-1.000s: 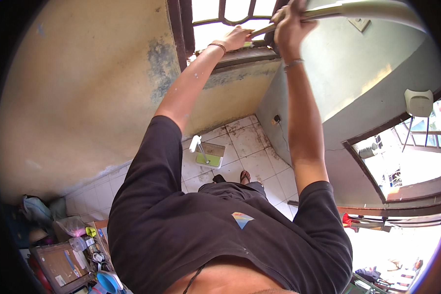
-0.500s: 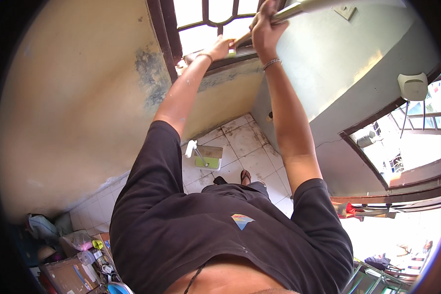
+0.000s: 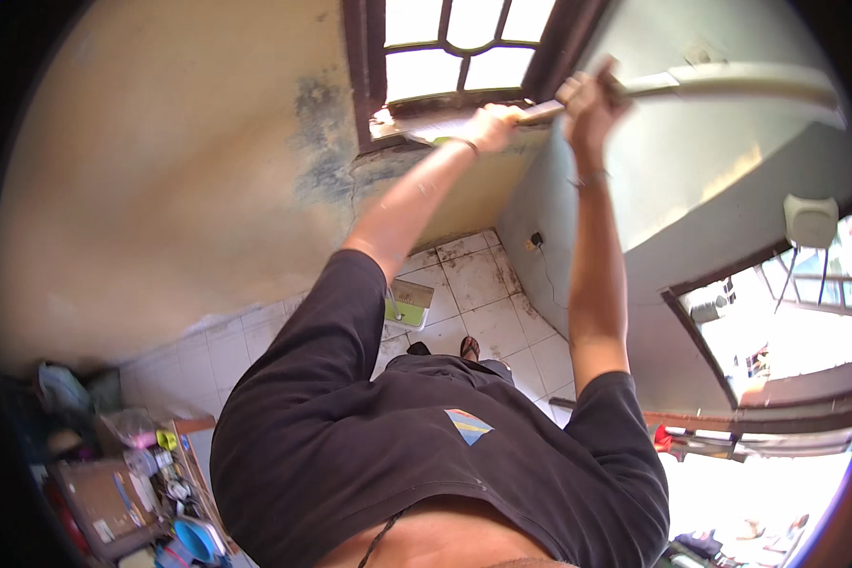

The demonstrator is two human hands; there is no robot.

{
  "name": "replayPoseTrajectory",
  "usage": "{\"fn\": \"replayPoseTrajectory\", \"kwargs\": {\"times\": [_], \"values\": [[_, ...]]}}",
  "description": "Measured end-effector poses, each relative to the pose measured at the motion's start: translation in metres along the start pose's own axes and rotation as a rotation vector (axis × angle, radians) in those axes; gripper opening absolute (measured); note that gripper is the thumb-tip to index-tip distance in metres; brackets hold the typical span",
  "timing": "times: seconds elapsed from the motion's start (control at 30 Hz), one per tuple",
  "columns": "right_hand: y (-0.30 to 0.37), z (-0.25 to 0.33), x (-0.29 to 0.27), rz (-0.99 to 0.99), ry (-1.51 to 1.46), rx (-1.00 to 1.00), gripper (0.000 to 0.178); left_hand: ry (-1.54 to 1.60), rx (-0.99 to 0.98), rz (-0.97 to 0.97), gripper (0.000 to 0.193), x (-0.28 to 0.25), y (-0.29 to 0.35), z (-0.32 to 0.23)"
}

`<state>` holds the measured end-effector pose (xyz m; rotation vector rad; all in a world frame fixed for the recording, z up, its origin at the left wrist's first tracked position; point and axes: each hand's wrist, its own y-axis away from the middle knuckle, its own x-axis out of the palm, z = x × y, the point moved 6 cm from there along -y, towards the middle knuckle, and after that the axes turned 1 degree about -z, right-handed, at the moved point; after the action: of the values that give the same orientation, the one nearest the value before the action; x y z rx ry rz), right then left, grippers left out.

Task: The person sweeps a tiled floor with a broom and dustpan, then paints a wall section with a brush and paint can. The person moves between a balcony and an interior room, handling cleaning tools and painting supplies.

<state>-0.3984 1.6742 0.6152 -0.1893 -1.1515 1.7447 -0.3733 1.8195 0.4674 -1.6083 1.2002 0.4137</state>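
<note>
A long pale pole (image 3: 757, 81) runs sideways across the top of the view, its right part curving toward the rim. My left hand (image 3: 492, 127) is closed round its thinner left end, in front of the window sill. Further right, my right hand (image 3: 593, 102) wraps the same pole where it thickens. Both hands are smeared by motion. Whatever lies at the pole's far right end cannot be made out. On the floor below my left arm lies a green and white tray (image 3: 409, 314), partly hidden by my sleeve, with a thin rod in it.
A barred window (image 3: 464, 52) with a dark frame is set in the stained yellowish wall (image 3: 161, 189). To the right are a grey wall, a wall socket with a plug (image 3: 537, 239) and a white chair (image 3: 810, 221). Cluttered goods and a blue bowl (image 3: 196, 540) fill the lower left.
Both hands and the pole have shifted right and lower in the view. The whole scene has also swung somewhat, with the window further right. My left arm now covers more of the tray.
</note>
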Motion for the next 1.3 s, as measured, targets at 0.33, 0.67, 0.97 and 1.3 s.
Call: {"fn": "replayPoseTrajectory", "kwargs": {"times": [0.33,0.67,0.97,1.3], "values": [[0.083,0.13,-0.096,-0.371,0.458,-0.137,0.059,0.72,-0.527,-0.207,0.059,0.122,0.101,-0.119],[0.24,0.09,-0.163,0.436,0.291,0.568,0.014,1.611,-1.489,-0.334,0.024,0.316,0.209,-0.082],[0.382,0.035,-0.331,-0.135,-0.438,2.112,0.057,0.743,-1.471,-0.136,0.037,0.4,0.277,-0.114],[0.454,0.001,-0.303,-0.055,-0.049,1.718,0.023,0.45,-0.806,0.587,0.035,0.333,0.29,-0.144]]}}
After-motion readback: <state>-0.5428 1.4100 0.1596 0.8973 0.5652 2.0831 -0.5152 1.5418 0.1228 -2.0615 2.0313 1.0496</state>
